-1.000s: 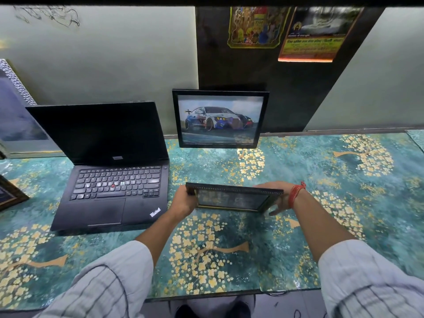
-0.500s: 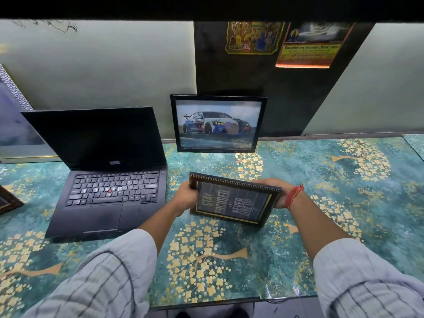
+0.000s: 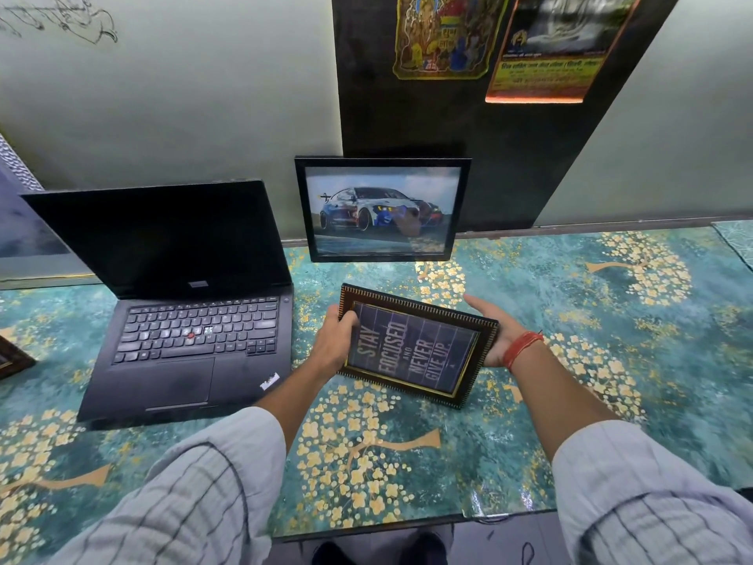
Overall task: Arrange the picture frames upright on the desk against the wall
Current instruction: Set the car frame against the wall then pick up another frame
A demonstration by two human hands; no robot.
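A dark ornate frame (image 3: pixel 415 346) with the words "Stay focused and never give up" is held above the desk (image 3: pixel 611 360), tilted with its face toward me. My left hand (image 3: pixel 336 340) grips its left end, thumb over the front. My right hand (image 3: pixel 495 332), with a red thread at the wrist, holds its right end. A black frame with a car picture (image 3: pixel 381 210) stands upright against the wall just behind. Another dark frame (image 3: pixel 12 356) lies at the far left edge, mostly cut off.
An open black laptop (image 3: pixel 187 303) sits left of my hands. A large framed picture (image 3: pixel 20 222) leans at the far left wall. Two posters (image 3: pixel 444 34) hang on a dark wall panel. The desk has a teal cover with gold trees.
The ornate frame has been tipped up from nearly flat, so its text face now shows. Both hands kept their hold and moved slightly right.
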